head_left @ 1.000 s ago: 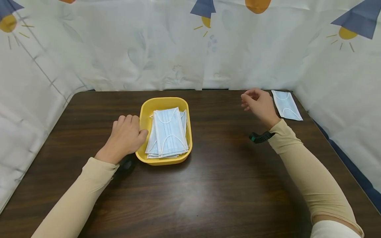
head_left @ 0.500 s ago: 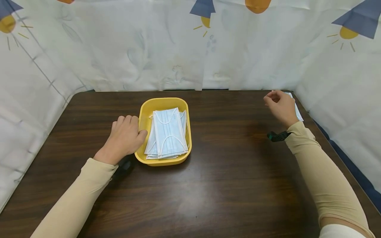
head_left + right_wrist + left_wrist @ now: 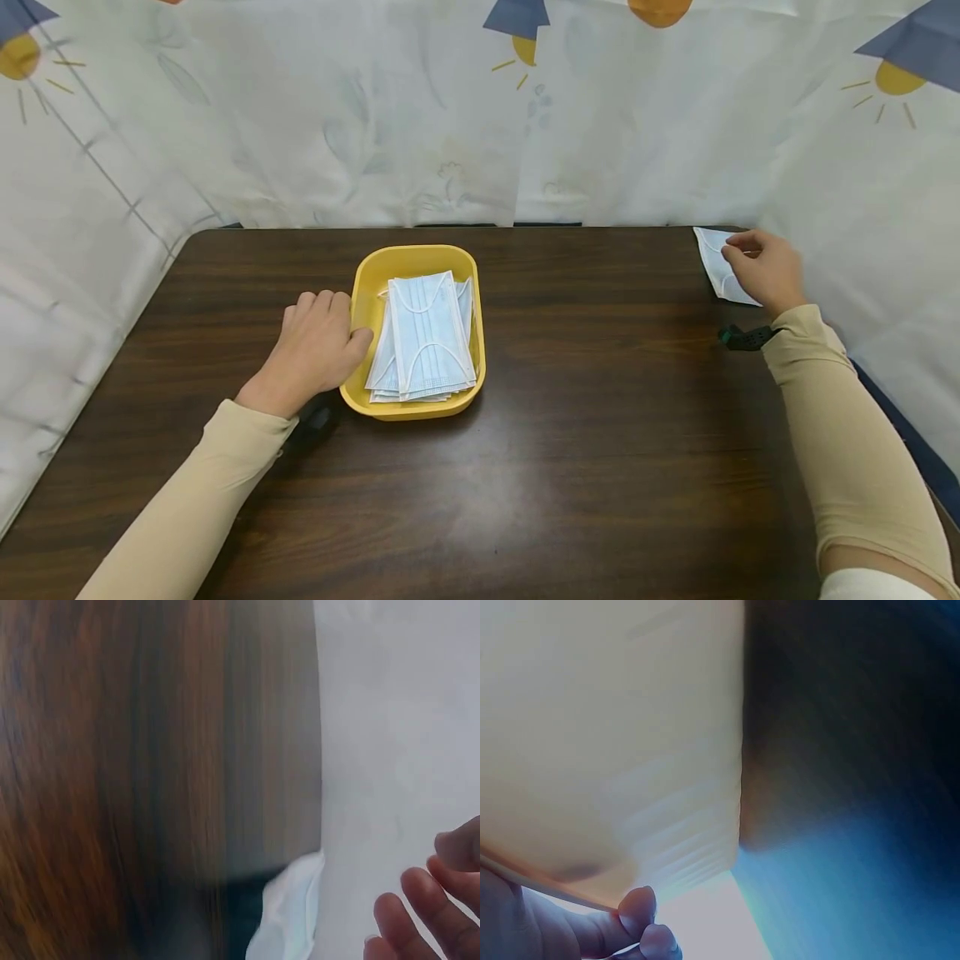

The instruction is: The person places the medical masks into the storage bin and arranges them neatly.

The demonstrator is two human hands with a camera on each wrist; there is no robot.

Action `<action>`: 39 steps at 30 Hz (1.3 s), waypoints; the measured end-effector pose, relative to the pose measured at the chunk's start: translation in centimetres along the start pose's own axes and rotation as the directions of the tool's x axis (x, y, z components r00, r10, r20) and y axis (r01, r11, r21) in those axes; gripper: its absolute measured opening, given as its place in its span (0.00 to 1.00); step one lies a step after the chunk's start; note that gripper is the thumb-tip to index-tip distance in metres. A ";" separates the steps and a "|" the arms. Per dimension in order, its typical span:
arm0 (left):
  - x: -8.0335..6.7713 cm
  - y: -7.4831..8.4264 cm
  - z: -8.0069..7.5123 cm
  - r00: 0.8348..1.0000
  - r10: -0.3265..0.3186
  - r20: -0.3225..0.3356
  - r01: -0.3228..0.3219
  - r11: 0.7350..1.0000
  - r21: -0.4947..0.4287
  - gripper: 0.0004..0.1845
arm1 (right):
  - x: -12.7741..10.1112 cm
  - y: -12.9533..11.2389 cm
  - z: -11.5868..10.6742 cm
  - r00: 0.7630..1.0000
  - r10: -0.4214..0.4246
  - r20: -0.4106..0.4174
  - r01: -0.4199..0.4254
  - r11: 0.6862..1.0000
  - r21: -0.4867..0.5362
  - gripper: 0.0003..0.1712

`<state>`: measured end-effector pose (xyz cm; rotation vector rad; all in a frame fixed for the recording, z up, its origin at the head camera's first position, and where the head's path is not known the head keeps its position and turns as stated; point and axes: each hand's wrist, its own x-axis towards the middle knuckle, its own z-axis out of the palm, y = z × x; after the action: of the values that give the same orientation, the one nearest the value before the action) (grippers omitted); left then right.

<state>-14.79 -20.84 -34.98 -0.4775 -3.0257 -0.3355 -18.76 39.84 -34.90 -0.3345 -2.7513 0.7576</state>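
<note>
Head view shows a dark wooden table (image 3: 570,467) filling most of the frame, with a pale printed cloth (image 3: 360,117) hung behind it and along both sides. Two arms in beige sleeves (image 3: 847,450) reach in from the near edge.

Next in size is a yellow tray (image 3: 369,293) left of the table's middle. A stack of light blue masks (image 3: 427,337) lies flat inside it, long sides running away from the person.

The left hand (image 3: 318,350) rests on the table against the tray's left wall, fingers curled over, thumb touching the rim. The left wrist view, blurred, shows the tray wall (image 3: 607,742) close up with fingertips (image 3: 641,907) at its lower edge. It grips nothing that can be made out; the fingers lie loosely bent.

The right hand (image 3: 765,271) is at the far right corner of the table, lying over a single mask (image 3: 712,254) that sits flat there, well apart from the tray. Its fingers are bent down onto the mask; whether they pinch it or only touch it I cannot tell. The right wrist view is blurred, showing fingers (image 3: 416,907) spread near the mask's white edge (image 3: 292,907).

A dark wrist strap (image 3: 742,337) shows by the right cuff.
</note>
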 end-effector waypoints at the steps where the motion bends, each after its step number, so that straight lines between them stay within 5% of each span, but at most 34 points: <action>1: 0.0 0.0 0.0 1.000 -0.001 0.000 0.001 1.000 0.000 0.15 | 0.2 0.3 -0.1 1.000 0.002 0.001 -0.002 1.000 -0.007 0.28; 9: 0.0 0.0 0.1 1.000 0.008 -0.021 -0.008 1.000 -0.008 0.15 | 1.2 2.6 -0.9 0.991 0.102 0.081 -0.101 0.995 -0.021 0.30; 23: 0.1 -0.1 0.2 1.000 0.003 -0.016 -0.003 1.000 -0.005 0.15 | 1.5 5.9 -1.1 0.963 0.249 0.107 -0.249 0.968 -0.011 0.29; 29: 0.2 -0.1 0.3 1.000 0.005 -0.015 -0.005 1.000 0.000 0.15 | 0.9 6.5 -1.8 0.939 0.320 0.125 -0.327 0.944 0.041 0.25; 39: 0.2 0.0 0.2 1.000 -0.002 -0.003 0.002 1.000 -0.009 0.16 | 0.6 6.5 -2.6 0.906 0.371 0.204 -0.382 0.924 0.015 0.31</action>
<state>-15.02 -20.76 -35.18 -0.4739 -3.0232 -0.3491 -17.54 46.64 -36.07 -0.8414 -2.8776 1.0066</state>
